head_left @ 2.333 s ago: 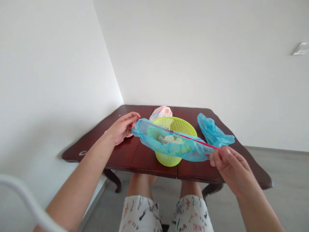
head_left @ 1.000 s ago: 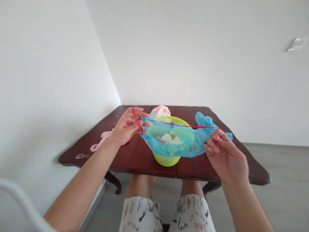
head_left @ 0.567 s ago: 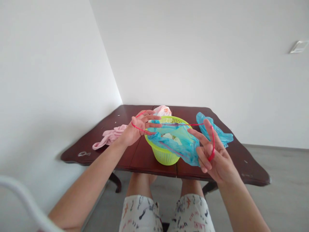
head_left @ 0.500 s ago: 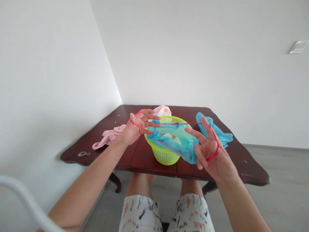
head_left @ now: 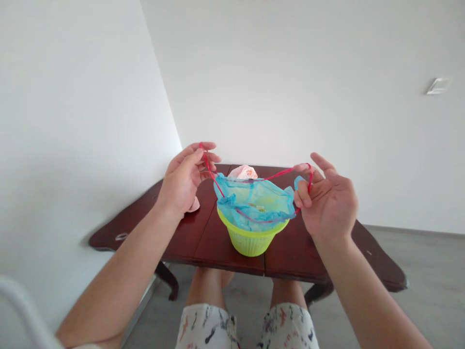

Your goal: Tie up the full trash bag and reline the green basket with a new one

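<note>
A translucent blue drawstring bag (head_left: 267, 193) sits with its mouth spread wide in a yellow-green plastic basket (head_left: 250, 242). Its red drawstring (head_left: 279, 173) comes out in a loop on either side. My left hand (head_left: 183, 182) grips the left loop between thumb and fingers, above the basket's left rim. On the right, my right hand (head_left: 329, 201) has the other loop hooked round its index finger, with the lower fingers curled at the bag's edge. Some pale scraps show inside the bag, too indistinct to name.
Everything stands on a dark red wooden table (head_left: 225, 252) with wavy edges. A white plastic bag (head_left: 242, 172) with orange marks lies behind the basket. Part of a pink cloth (head_left: 195, 205) shows beside my left wrist. White walls rise behind and to the left.
Both hands have risen, drawing the drawstring loops up and lifting the bag's rim above the basket. My left fingers have closed on the cord; my right palm has turned.
</note>
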A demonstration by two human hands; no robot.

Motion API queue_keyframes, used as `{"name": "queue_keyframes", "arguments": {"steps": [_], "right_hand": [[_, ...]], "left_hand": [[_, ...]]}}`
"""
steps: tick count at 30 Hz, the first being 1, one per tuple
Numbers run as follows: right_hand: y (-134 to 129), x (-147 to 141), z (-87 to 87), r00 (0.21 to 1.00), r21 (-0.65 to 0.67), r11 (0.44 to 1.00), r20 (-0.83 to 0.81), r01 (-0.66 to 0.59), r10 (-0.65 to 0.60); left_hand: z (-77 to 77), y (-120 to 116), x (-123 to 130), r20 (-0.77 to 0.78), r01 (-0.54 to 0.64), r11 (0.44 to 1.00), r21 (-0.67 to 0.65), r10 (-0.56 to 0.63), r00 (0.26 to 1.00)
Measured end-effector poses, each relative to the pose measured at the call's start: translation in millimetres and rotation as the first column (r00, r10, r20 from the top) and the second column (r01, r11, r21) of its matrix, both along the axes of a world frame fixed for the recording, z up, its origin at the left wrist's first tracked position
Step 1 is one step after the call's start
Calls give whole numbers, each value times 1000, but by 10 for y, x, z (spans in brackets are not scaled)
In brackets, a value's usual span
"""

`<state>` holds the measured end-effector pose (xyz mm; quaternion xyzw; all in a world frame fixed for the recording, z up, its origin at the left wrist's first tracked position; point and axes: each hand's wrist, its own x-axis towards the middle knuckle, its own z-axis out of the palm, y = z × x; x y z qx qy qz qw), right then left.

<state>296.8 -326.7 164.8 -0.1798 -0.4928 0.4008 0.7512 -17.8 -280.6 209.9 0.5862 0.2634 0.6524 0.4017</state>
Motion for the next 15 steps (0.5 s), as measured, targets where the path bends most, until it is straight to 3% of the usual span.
{"name": "queue_keyframes", "arguments": {"steps": [4,8,10,13,15], "right_hand": [[-35,-152,252,945,209,945,155,252,-286],[58,-233,430,770,446,828,374,339,-517],[122,-262,497,611,563,769,505,302,-609],[175,-308,589,339,717,665,585,209,-737],[160,-335,648,287,759,638,587,128,-757]], "left_hand": [[268,-63,-150,-296,-108,976,189,162,941],[349,69,-32,-351,-126,890,438,299,888],[342,141,117,-374,-38,869,494,251,893],[319,192,313,-475,207,892,402,10,880],[299,174,381,-557,334,893,302,-120,822]]}}
